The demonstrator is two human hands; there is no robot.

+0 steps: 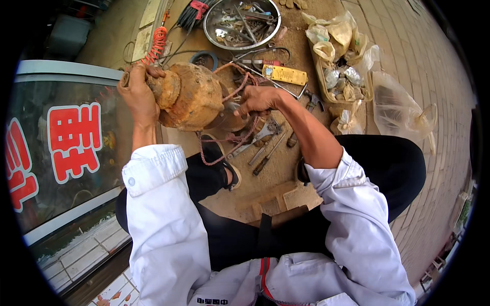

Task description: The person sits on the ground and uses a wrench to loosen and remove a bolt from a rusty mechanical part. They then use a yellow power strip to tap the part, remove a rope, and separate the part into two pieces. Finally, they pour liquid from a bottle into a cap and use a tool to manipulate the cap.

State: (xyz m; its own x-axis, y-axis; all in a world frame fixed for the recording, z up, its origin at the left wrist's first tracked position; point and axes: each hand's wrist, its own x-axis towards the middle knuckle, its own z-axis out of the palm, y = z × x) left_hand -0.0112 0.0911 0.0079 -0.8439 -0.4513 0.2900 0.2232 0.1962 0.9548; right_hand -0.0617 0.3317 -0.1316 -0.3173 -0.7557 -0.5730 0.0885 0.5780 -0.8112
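Above dusty ground [282, 176] scattered with hand tools [261, 167], between a glass panel [116, 118] at left and paving [439, 115] at right, the left hand [139, 96] has its grip closed around a rusty metal part's [193, 99] neck. The right hand [259, 100] curls by a reddish rope [238, 90]; whether that grip holds it, I cannot tell.

We see mottled orange-brown rust over the lumpy metal casing [193, 97] and faded pink on the twisted cord [206, 162]. Farther away, we find a yellow rectangular block [285, 75] and a coiled orange-red hose [157, 45]; left, white-edged red lettering [75, 140] marks the dark glass panel [33, 99].
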